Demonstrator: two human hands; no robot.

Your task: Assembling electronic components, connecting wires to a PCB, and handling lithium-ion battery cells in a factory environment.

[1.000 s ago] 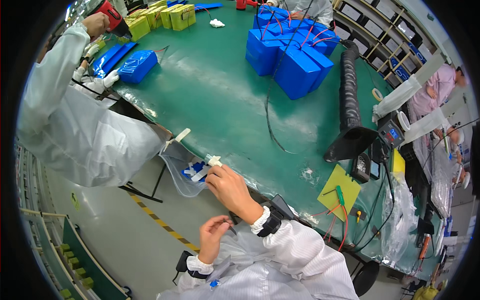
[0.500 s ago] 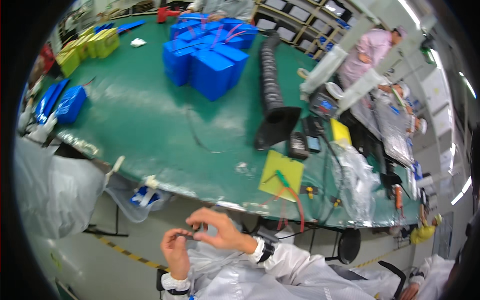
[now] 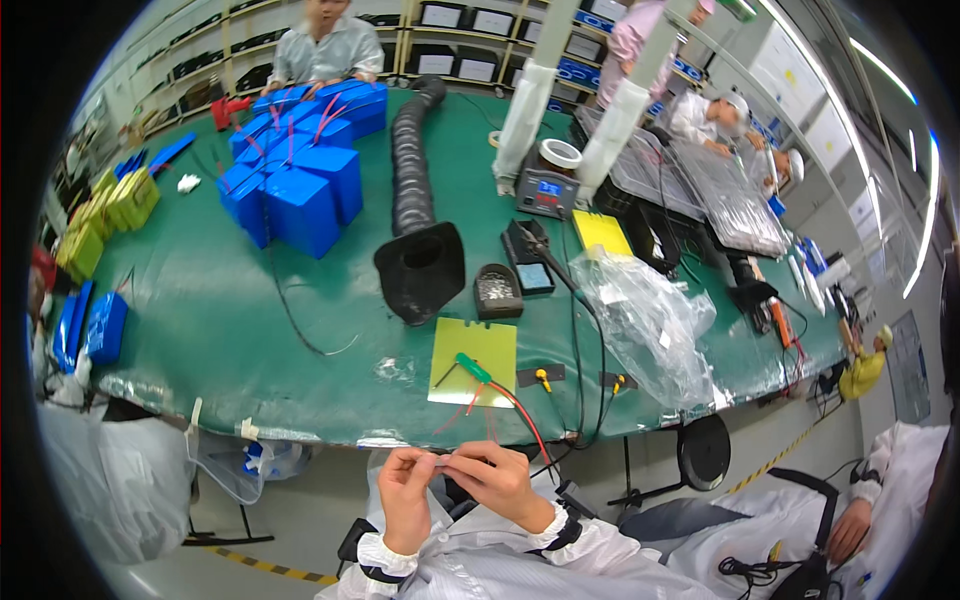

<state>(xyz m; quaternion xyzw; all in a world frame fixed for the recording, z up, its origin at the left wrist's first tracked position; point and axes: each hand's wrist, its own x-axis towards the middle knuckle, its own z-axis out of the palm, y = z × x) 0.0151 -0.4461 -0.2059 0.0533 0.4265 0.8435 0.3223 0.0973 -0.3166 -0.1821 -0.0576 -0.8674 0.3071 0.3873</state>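
Note:
My left hand and my right hand meet just off the table's near edge. Both are closed in a pinch, thumbs and fingertips almost touching. Between them is a small thin piece, mostly covered by my fingers and too small to name. Just beyond my hands, a yellow-green board lies on the green table. On the board rests a green connector with red wires running toward me over the table edge.
A soldering station, an iron in its stand, a tip-cleaner pot and a black fume hose stand beyond. Blue-wrapped packs sit at the left. Clear plastic bags lie at the right. Co-workers are around the table.
The view has swung right and levelled. My hands now appear closer to the table edge and the board. My right fingers, raised and spread before, have come down to meet the left fingertips.

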